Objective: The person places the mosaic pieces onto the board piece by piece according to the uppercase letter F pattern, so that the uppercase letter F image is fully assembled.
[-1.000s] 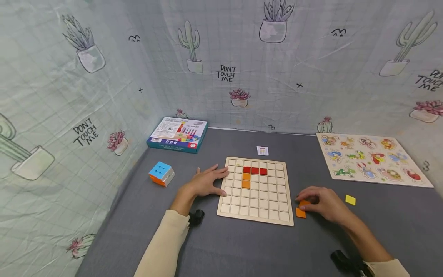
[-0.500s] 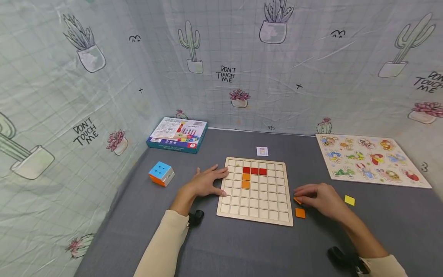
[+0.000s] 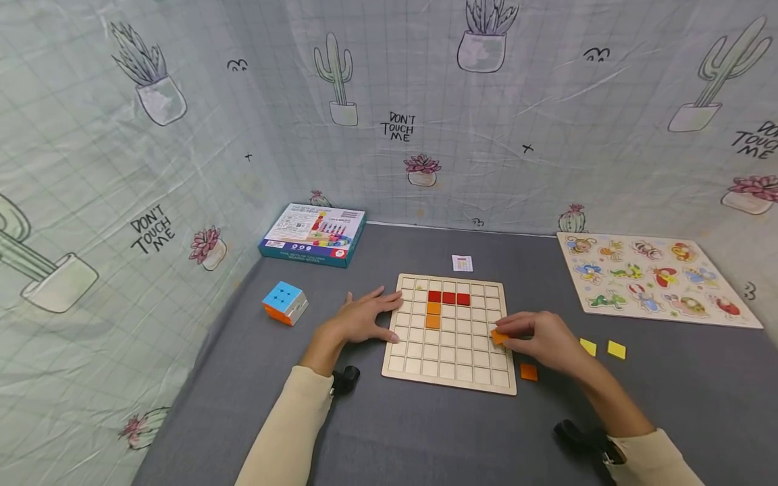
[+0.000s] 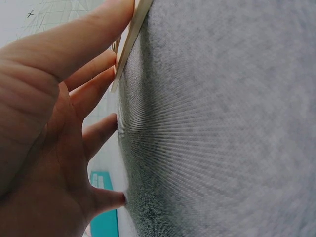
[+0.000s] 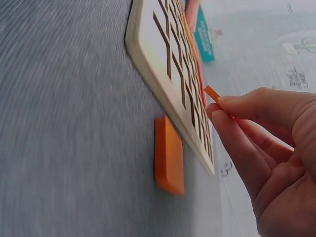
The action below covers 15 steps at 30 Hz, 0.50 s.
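Observation:
A wooden grid board point(image 3: 450, 364) lies on the dark cloth, with a row of red tiles point(image 3: 448, 298) and two orange tiles point(image 3: 433, 314) set in its squares. My left hand point(image 3: 360, 320) rests spread at the board's left edge, fingertips and thumb touching the rim; in the left wrist view the fingers point(image 4: 94, 89) are stretched out. Over the board's right side, my right hand point(image 3: 543, 341) pinches an orange tile point(image 3: 499, 337) between thumb and fingers. Another orange tile point(image 3: 529, 372) lies on the cloth just off the board's lower right corner.
Two yellow tiles point(image 3: 616, 349) lie right of my right hand. A small printed card point(image 3: 462, 263) sits behind the board. At the left are a puzzle cube point(image 3: 285, 303) and a flat box point(image 3: 313, 234); an animal picture board point(image 3: 656, 280) lies at the right back.
My right hand has picked up an orange tile from the cloth and carried it left over the board's right edge. A second yellow tile has come into sight. The left hand has stayed put.

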Motion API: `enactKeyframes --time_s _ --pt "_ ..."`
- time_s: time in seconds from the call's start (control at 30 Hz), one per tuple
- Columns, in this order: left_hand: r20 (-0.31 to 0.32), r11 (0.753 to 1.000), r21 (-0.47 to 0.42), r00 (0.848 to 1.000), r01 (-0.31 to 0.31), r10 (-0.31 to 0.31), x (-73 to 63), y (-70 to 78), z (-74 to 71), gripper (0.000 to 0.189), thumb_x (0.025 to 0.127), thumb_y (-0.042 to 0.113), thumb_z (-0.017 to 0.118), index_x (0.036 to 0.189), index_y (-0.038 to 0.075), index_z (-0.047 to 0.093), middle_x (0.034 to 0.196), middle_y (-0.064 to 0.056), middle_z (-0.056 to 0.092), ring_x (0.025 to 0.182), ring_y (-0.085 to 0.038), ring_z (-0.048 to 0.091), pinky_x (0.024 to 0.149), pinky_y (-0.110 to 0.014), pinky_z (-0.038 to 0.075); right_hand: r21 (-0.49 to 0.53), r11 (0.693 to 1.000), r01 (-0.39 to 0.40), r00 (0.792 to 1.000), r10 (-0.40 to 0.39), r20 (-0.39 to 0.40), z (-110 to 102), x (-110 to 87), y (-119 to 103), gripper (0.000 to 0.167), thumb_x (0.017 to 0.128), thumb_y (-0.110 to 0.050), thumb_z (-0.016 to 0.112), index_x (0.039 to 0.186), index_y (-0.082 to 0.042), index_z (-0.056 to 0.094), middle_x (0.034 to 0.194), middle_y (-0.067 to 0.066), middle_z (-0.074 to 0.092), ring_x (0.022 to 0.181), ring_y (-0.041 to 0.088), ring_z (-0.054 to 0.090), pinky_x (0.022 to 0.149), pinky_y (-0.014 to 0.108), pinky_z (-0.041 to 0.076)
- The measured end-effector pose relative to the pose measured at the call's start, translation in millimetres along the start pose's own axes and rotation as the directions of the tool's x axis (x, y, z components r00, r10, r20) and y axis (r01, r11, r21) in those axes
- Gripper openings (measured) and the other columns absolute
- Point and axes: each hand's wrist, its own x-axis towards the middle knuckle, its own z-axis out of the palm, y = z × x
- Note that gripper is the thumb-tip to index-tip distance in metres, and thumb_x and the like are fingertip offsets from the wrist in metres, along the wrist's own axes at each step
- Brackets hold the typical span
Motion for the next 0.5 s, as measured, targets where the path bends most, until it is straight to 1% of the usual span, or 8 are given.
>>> enactKeyframes --time_s 0.1,0.23,0.3,0.5 --pt "0.002 1.000 -0.003 1.000 0.001 -0.001 0.5 -0.5 -0.1 0.083 0.085 0.046 0.080 0.157 0.028 0.041 0.169 0.010 0.030 0.163 -0.027 0.012 0.122 -0.076 -0.003 0.024 1.000 -0.011 1.000 0.010 0.021 7 6.3 -5 0.025 0.087 -0.015 0.080 0.111 -0.008 0.080 0.116 0.013 0.077 0.110 0.033 0.072 0.082 0.023 0.059" --pt "0.009 1.000 0.003 1.000 -0.002 0.002 0.9 -1.3 0.6 0.083 0.085 0.046 0.079 0.157 0.028 0.041 0.169 0.011 0.029 0.163 -0.027 0.012 0.122 -0.077 -0.003 0.052 0.999 -0.013 0.999 0.012 0.030 19 13.9 -13 0.025 0.086 -0.018 0.081 0.110 -0.010 0.081 0.113 0.011 0.079 0.106 0.029 0.073 0.081 0.024 0.060" --pt "0.011 1.000 0.007 1.000 -0.003 0.002 0.8 -1.3 0.8 0.083 0.085 0.046 0.079 0.157 0.028 0.041 0.169 0.011 0.029 0.163 -0.026 0.012 0.122 -0.077 -0.002 0.068 0.998 -0.003 0.999 0.000 0.034 25 17.5 -17 0.024 0.086 -0.018 0.082 0.109 -0.010 0.081 0.111 0.010 0.079 0.104 0.028 0.074 0.081 0.024 0.060" --pt "-0.001 1.000 0.006 1.000 -0.006 0.006 1.1 -0.4 0.1 0.084 0.085 0.046 0.080 0.157 0.027 0.041 0.169 0.010 0.030 0.163 -0.027 0.013 0.121 -0.078 -0.001 0.098 0.994 0.042 0.999 -0.045 0.029 41 29.8 -27 0.023 0.085 -0.018 0.083 0.107 -0.011 0.082 0.110 0.009 0.079 0.105 0.027 0.074 0.086 0.032 0.062"
